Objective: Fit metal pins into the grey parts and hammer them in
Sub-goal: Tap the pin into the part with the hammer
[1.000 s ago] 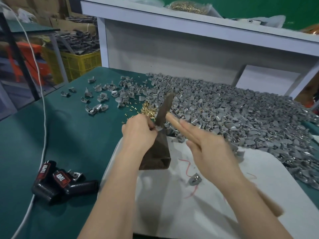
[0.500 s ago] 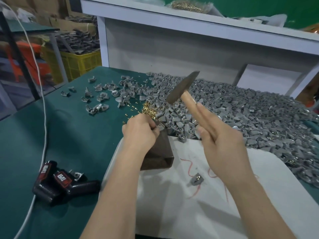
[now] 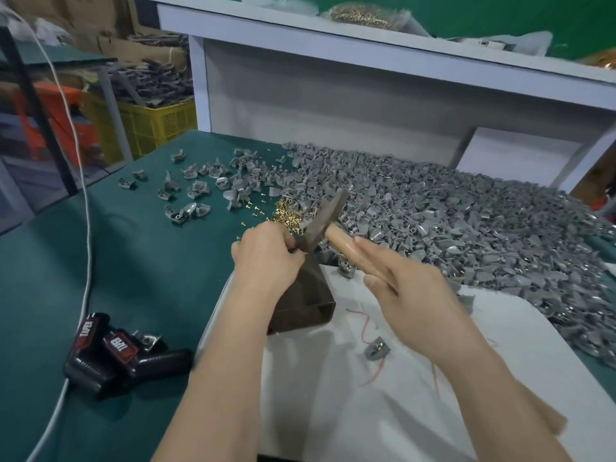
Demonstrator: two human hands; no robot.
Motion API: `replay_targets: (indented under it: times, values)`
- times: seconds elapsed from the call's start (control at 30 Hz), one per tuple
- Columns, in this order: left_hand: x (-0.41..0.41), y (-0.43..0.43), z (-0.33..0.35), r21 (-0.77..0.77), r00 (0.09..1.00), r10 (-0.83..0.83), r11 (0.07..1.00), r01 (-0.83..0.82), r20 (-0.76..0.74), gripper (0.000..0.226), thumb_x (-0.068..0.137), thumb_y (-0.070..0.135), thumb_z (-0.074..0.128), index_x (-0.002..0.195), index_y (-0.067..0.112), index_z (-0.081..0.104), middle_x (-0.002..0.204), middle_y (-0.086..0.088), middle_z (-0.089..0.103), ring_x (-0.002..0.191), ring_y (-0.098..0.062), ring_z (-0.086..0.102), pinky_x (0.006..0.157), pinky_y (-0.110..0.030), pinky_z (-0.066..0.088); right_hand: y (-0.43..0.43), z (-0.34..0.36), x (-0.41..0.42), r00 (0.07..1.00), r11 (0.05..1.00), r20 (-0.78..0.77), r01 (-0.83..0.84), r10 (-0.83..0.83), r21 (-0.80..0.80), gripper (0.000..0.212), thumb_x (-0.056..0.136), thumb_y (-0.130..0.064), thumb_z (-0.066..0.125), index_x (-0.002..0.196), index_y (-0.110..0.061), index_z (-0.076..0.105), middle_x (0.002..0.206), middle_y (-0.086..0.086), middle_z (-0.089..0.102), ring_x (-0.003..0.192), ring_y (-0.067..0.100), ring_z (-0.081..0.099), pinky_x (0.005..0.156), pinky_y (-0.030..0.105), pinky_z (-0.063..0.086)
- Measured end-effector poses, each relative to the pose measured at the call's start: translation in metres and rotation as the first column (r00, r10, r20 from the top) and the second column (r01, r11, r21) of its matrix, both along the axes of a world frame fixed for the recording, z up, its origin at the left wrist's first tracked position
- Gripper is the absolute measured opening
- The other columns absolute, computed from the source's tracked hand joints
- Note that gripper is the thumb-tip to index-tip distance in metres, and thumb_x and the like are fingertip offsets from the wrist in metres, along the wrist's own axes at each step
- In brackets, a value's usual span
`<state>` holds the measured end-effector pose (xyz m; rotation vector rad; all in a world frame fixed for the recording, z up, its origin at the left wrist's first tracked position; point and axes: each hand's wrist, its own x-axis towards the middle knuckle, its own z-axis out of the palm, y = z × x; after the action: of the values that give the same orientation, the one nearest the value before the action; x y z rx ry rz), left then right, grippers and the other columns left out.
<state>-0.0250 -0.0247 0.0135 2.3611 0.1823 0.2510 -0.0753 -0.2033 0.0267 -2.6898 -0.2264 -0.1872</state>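
Head view: the hammer (image 3: 321,216), raised half a second ago, is down again on top of the dark, wedge-shaped metal block (image 3: 306,295) — another blow, so I judge the pin is seating. The left hand (image 3: 266,258) pinches the grey part there, hidden under curled fingers. The right hand (image 3: 410,295) grips the smooth wooden handle. Glinting brass pins (image 3: 286,211) lie just beyond the block — the matte grey heap (image 3: 466,221) is far right.

green wall (image 3: 466,15), white shelf (image 3: 333,51), yellow crate (image 3: 156,123)
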Motion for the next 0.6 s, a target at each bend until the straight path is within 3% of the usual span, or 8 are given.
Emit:
replay_targets:
  times: [0.17, 0.23, 0.33, 0.4, 0.5, 0.6]
  values:
    - [-0.0008, -0.0013, -0.0007, 0.034, 1.000, -0.001, 0.999, 0.001, -0.009, 0.014, 0.083, 0.020, 0.066, 0.074, 0.030, 0.060, 0.097, -0.002, 0.069, 0.104, -0.028, 0.058, 0.095, -0.039, 0.042, -0.0092, 0.0010, 0.0052, 0.989, 0.966, 0.116, 0.065, -0.096, 0.250, 0.052, 0.093, -0.024, 0.055, 0.133, -0.053, 0.040, 0.101, -0.009, 0.066, 0.069, 0.005, 0.058, 0.061, 0.023, 0.044]
    - [-0.0003, -0.0018, -0.0010, 0.040, 1.000, 0.004, 0.999, -0.003, -0.002, 0.014, 0.083, 0.020, 0.065, 0.074, 0.029, 0.059, 0.097, -0.001, 0.069, 0.104, -0.027, 0.058, 0.094, -0.038, 0.041, -0.0078, -0.0002, 0.0039, 0.977, 0.969, 0.177, 0.076, -0.120, 0.237, 0.054, 0.092, -0.023, 0.055, 0.133, -0.055, 0.039, 0.102, -0.006, 0.068, 0.070, 0.007, 0.057, 0.066, 0.026, 0.046]
    - [-0.0003, -0.0024, -0.0015, 0.040, 1.000, 0.008, 0.999, -0.008, -0.003, 0.012, 0.083, 0.021, 0.066, 0.075, 0.029, 0.059, 0.098, 0.000, 0.068, 0.103, -0.026, 0.057, 0.093, -0.037, 0.040, -0.0027, -0.0032, 0.0017, 0.980, 0.982, 0.179, 0.053, -0.086, 0.181, 0.057, 0.092, -0.021, 0.055, 0.135, -0.053, 0.036, 0.109, 0.000, 0.067, 0.086, 0.021, 0.062, 0.079, 0.037, 0.052]
    - [-0.0003, -0.0023, -0.0014, 0.031, 1.000, 0.009, 0.999, -0.008, -0.004, 0.012, 0.082, 0.022, 0.066, 0.076, 0.029, 0.059, 0.099, 0.000, 0.068, 0.104, -0.026, 0.057, 0.093, -0.037, 0.040, -0.0024, -0.0046, 0.0025, 0.979, 0.986, 0.189, 0.049, -0.079, 0.157, 0.056, 0.091, -0.020, 0.056, 0.135, -0.050, 0.038, 0.111, 0.002, 0.067, 0.089, 0.025, 0.062, 0.080, 0.041, 0.052]
    - [0.0000, -0.0015, -0.0016, 0.032, 1.000, 0.005, 0.999, -0.005, -0.005, 0.011, 0.083, 0.022, 0.066, 0.077, 0.029, 0.059, 0.100, 0.000, 0.068, 0.105, -0.026, 0.057, 0.094, -0.038, 0.039, -0.0026, -0.0062, 0.0026, 0.967, 0.985, 0.236, 0.054, -0.092, 0.163, 0.053, 0.091, -0.020, 0.057, 0.134, -0.048, 0.044, 0.109, -0.002, 0.068, 0.085, 0.023, 0.062, 0.078, 0.037, 0.052]
    - [-0.0003, -0.0013, -0.0020, 0.023, 1.000, 0.010, 1.000, -0.010, 0.003, 0.012, 0.083, 0.022, 0.067, 0.076, 0.028, 0.059, 0.099, -0.001, 0.068, 0.105, -0.027, 0.057, 0.093, -0.038, 0.040, -0.0026, -0.0075, 0.0024, 0.945, 0.977, 0.304, 0.058, -0.120, 0.205, 0.051, 0.091, -0.021, 0.057, 0.133, -0.047, 0.045, 0.095, -0.005, 0.069, 0.072, 0.015, 0.055, 0.067, 0.028, 0.045]
